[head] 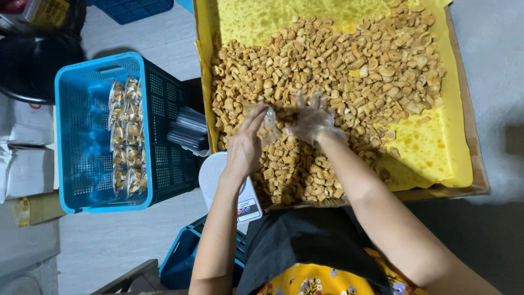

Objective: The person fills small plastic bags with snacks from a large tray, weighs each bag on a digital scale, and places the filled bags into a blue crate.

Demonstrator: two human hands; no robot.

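L hand (244,146) grips 1 clear bag (268,124), gloved R hand (311,119) grabs snacks (338,60); 1 blue crate (82,131).

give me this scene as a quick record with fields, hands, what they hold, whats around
left hand: bare left hand, holds a small clear bag open
right hand: right hand in a thin clear glove, on the snack pieces by the bag mouth
snacks: golden-brown snack pieces heaped on yellow paper
tray: shallow cardboard tray
crate: blue plastic crate at left, holding filled packets
scale: white scale under the left wrist
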